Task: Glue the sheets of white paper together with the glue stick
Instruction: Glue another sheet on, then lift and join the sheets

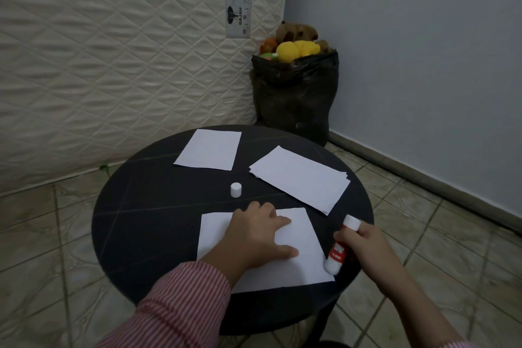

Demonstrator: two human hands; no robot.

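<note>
**Glue stick meets paper's edge at a round black table**

A quilted cream mattress (113, 65) stands on its side against the left wall, beside a grey-blue wall (409, 51) and above a tiled floor (42, 234). In the corner sits a black plastic bag (293, 93) stuffed with plush toys (293, 42), yellow and brown among them. In front of it, a round black table (147, 206) carries the work. A loose stack of white sheets (299, 178) lies at the far right of the tabletop, and a single sheet (209, 150) rests at the far left, apart from the stack. The nearest sheet (296, 265) lies before the person, pinned flat by the left hand (260, 237), its fingers spread wide across the paper, a red-and-white striped sleeve (180, 305) reaching to the wrist. The right hand (364, 246) wraps its fingers around a red-and-white glue stick (337, 251), held tilted with its lower white end at the sheet's right edge; blur hides whether it touches. The stick's white cap (236, 189) stands upright on the bare table, just beyond the near sheet and between the other papers.
</note>
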